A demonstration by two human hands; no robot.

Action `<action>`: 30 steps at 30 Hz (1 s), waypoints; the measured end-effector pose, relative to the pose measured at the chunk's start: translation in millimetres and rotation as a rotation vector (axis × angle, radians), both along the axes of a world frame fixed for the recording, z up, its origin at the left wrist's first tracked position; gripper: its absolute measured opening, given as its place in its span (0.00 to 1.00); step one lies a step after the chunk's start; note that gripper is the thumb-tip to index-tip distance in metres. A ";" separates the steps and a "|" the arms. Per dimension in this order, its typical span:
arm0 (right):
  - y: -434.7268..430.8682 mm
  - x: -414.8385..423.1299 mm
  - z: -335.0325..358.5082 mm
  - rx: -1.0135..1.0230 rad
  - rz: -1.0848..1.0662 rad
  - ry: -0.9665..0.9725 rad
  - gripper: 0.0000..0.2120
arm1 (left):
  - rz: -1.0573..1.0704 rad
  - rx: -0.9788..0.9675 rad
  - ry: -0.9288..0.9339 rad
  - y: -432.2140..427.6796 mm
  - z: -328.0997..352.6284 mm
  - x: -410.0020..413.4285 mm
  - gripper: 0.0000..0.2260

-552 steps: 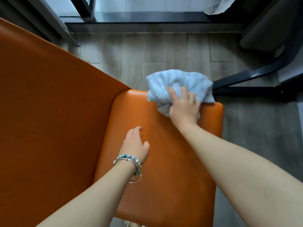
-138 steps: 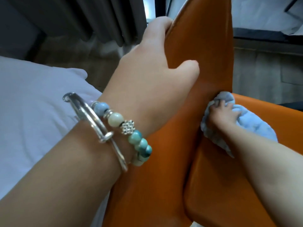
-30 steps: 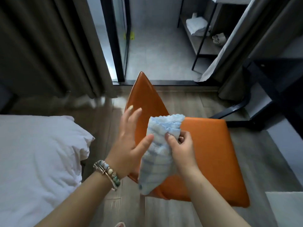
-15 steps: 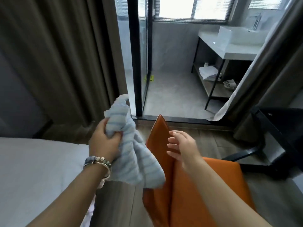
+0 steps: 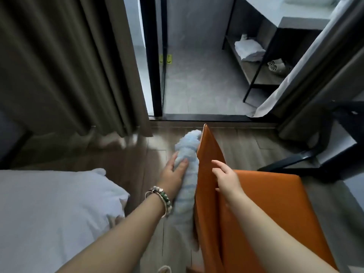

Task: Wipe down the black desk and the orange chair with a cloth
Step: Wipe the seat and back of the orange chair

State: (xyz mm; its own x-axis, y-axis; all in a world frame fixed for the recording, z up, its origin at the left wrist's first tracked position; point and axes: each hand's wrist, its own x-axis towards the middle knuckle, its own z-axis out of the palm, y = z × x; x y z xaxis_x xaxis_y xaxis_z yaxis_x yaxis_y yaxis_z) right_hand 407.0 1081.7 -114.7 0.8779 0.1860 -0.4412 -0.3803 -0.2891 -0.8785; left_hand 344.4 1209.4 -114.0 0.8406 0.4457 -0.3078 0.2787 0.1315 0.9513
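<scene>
The orange chair (image 5: 264, 205) stands below me, its backrest edge-on and its seat to the right. My left hand (image 5: 174, 172) presses the light blue cloth (image 5: 187, 186) flat against the outer back face of the backrest, fingers straight. The cloth hangs long down that face. My right hand (image 5: 226, 178) hovers at the inner face of the backrest with relaxed fingers and holds nothing. The black desk (image 5: 346, 123) shows only as a dark edge and leg at the right.
A bed with white bedding (image 5: 53, 209) lies at the left. Brown curtains (image 5: 65, 62) hang at the back left. Past a black door frame (image 5: 151, 56) is a grey tiled bathroom with a shelf rack (image 5: 254, 62). Wood floor runs between bed and chair.
My left hand took the cloth over from the right hand, then brought it down from the air onto the back of the backrest. My right hand lowered toward the backrest's inner face.
</scene>
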 end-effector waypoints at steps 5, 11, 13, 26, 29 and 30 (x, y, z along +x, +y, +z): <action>28.2 5.3 -22.5 0.075 0.035 -0.013 0.19 | -0.152 0.089 -0.001 -7.1 -35.0 42.6 0.19; 23.5 -5.1 -42.5 0.033 0.015 -0.050 0.18 | -0.180 -0.112 0.332 1.7 -74.3 53.6 0.14; 20.3 7.0 -43.2 0.027 -0.059 -0.022 0.16 | -0.083 -0.116 0.262 9.7 -67.0 49.2 0.13; 57.7 37.3 -60.0 -0.004 -0.225 0.002 0.18 | -0.250 -0.211 0.268 16.4 -60.7 76.3 0.15; 55.5 44.7 -60.5 -0.017 -0.246 -0.003 0.16 | -0.194 -0.373 0.122 21.4 -59.4 61.5 0.10; 56.3 46.8 -60.8 -0.015 -0.241 0.007 0.16 | -0.184 -0.353 0.011 24.5 -52.2 67.4 0.09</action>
